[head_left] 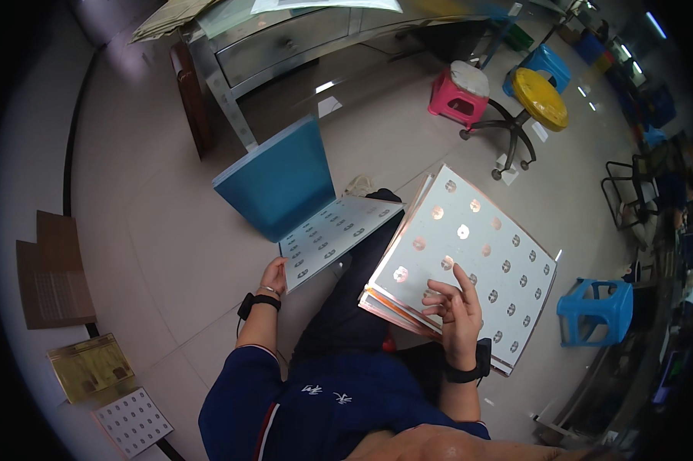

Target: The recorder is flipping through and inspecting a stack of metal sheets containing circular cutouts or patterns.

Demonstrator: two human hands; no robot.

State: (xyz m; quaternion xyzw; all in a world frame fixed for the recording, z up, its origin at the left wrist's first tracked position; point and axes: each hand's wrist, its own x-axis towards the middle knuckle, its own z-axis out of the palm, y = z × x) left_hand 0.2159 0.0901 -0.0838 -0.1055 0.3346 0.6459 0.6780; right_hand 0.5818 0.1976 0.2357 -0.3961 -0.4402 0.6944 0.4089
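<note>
Fingertips of the right hand (455, 311) rest spread on the stacked perforated sheets (469, 257) just beyond it, while the left hand (274, 275) pinches the single sheet's (335, 234) near edge.

**Hidden, cut off, or unreadable**

Left hand (273, 275): fingers tucked under the near corner of the grey sheet (335, 234); fingertips not visible. The sheet's far end is covered by the blue board (281, 184).

Right hand (455, 311): covers part of the near edge of the stack of perforated sheets (469, 261); the number of sheets cannot be counted, only edges showing.

Metal desk (285, 42): top cut by the upper edge of the picture, papers on it blurred.

Right rim: dark chair frame (626, 192) and clutter around it too small and warped to identify.
</note>
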